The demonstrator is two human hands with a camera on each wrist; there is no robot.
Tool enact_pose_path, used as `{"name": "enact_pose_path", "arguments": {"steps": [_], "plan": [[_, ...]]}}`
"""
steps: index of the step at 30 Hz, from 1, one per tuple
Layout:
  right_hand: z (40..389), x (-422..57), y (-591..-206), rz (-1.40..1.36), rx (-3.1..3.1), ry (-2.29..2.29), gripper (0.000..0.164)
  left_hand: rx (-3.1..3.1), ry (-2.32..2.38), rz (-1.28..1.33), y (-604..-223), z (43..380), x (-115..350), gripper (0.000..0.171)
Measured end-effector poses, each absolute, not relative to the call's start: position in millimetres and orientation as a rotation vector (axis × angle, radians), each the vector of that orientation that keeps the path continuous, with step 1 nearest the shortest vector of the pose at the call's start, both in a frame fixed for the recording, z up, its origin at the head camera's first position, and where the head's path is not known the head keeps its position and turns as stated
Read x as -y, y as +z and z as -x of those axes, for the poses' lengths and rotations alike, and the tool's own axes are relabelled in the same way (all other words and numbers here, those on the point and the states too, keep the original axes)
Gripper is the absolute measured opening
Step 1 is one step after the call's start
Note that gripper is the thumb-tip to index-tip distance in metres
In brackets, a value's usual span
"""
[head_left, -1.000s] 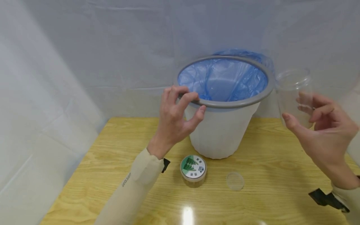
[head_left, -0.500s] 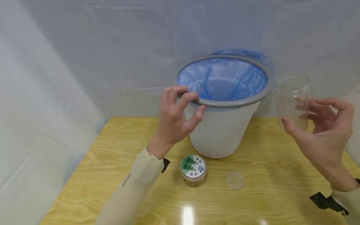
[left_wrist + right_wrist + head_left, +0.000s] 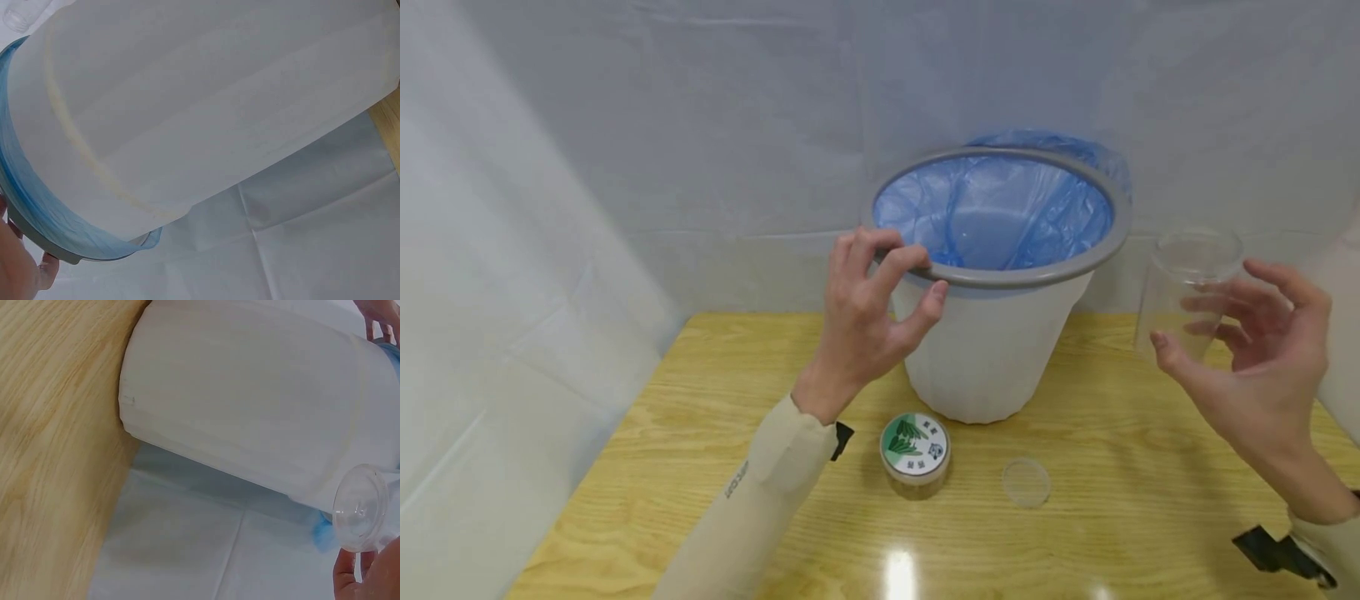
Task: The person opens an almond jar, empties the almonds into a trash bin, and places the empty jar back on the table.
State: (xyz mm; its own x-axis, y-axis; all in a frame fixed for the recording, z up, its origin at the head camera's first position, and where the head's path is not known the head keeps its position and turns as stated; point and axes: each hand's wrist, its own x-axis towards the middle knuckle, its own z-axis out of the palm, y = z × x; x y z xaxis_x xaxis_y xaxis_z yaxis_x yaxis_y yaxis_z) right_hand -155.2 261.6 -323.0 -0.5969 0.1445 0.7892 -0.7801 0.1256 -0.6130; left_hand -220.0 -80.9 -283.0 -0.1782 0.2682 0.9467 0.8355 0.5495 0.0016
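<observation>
Nearest me on the table (image 3: 1120, 542), taking the white bin (image 3: 992, 358) as the clock's centre, a lidded jar (image 3: 915, 450) with a green and white top stands at seven o'clock, and a clear disc (image 3: 1026, 482) lies flat just short of six. Beyond them, at three to four o'clock, my right grip (image 3: 1262, 346) pinches a clear cup (image 3: 1172, 287) by its side, fingers showing through the wall; it is off the table and apart from the bin, mouth up, leaning slightly, and I see nothing inside it. My left grip (image 3: 876, 304) holds the bin's grey rim (image 3: 1030, 277) at seven to eight o'clock, fingers hooked over, thumb below. Within the ring sits a blue liner (image 3: 988, 204), bunched outside at one o'clock, and a pale sheet (image 3: 737, 125) hangs farthest off, towards twelve. I judge the step in hand to be handling the cup aloft while steadying the bin; the next move, I'd say, calls for a light, sure pinch, as the wall looks thin, and for room between cup and rim.
</observation>
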Motion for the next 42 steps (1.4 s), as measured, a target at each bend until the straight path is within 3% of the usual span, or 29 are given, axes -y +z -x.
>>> {"name": "enact_pose_path", "arguments": {"steps": [42], "plan": [[139, -259, -359, -0.713, 1.588, 1.804, 0.096, 1.721, -0.677, 0.923, -282, 219, 76, 0.021]]}}
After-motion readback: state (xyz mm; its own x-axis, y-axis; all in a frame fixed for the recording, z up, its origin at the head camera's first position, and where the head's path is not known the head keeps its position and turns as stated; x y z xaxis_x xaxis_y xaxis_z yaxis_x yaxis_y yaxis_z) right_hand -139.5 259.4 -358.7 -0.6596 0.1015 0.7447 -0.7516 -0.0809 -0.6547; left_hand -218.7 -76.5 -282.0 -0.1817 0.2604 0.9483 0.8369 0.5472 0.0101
